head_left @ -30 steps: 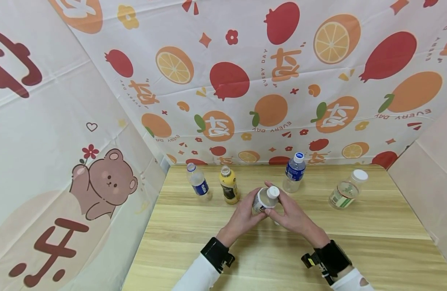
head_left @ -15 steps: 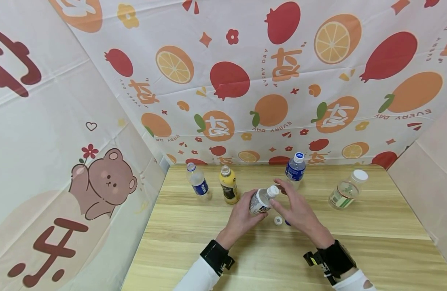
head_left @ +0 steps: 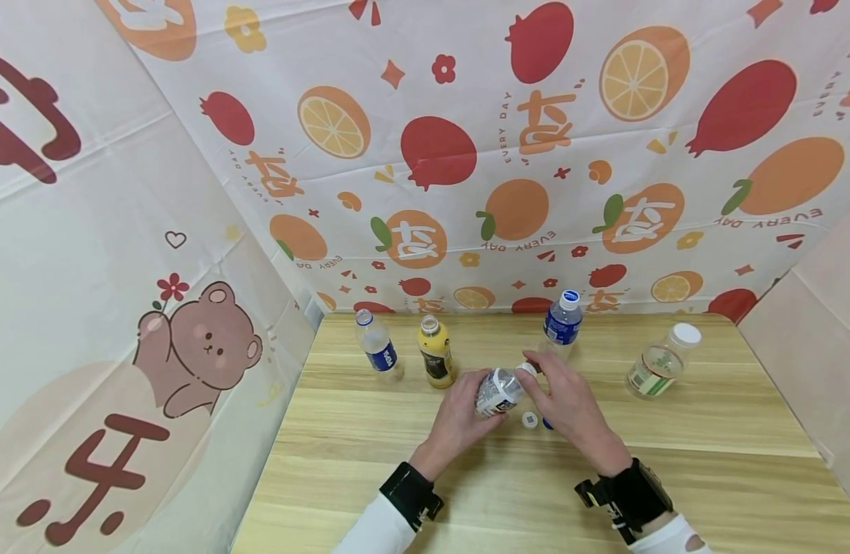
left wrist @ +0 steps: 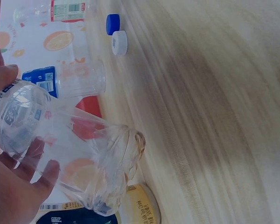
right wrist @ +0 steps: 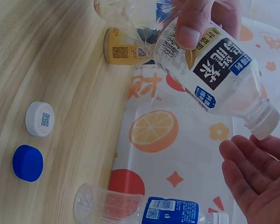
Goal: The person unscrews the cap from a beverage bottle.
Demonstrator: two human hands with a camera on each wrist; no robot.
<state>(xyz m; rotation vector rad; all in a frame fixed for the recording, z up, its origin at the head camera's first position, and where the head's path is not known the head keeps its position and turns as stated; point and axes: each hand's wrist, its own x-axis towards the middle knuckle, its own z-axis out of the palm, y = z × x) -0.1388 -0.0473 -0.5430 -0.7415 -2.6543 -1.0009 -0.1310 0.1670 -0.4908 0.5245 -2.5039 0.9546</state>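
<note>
A clear plastic bottle [head_left: 497,391] with a white label is tilted above the table, its capped end toward the right. My left hand [head_left: 459,408] grips it round the body; in the right wrist view the thumb presses on the label [right wrist: 217,65]. At the neck, the fingers of my right hand [head_left: 570,396] pinch the white cap [right wrist: 262,123], which sits on the bottle. Below the hands, a loose white cap [head_left: 529,420] and a blue cap [right wrist: 28,163] lie side by side on the wood.
Behind the hands stand an uncapped bottle with a blue label [head_left: 378,350], an uncapped yellow bottle [head_left: 435,355] and a capped blue-labelled bottle [head_left: 561,323]. A wide jar with a white lid [head_left: 660,365] is at the right. A printed cloth [head_left: 438,154] backs the table [head_left: 729,431].
My right hand has let go of the bottle's body and moved to its cap. The bottle tilts further to the right in my left hand. The loose caps have come into view.
</note>
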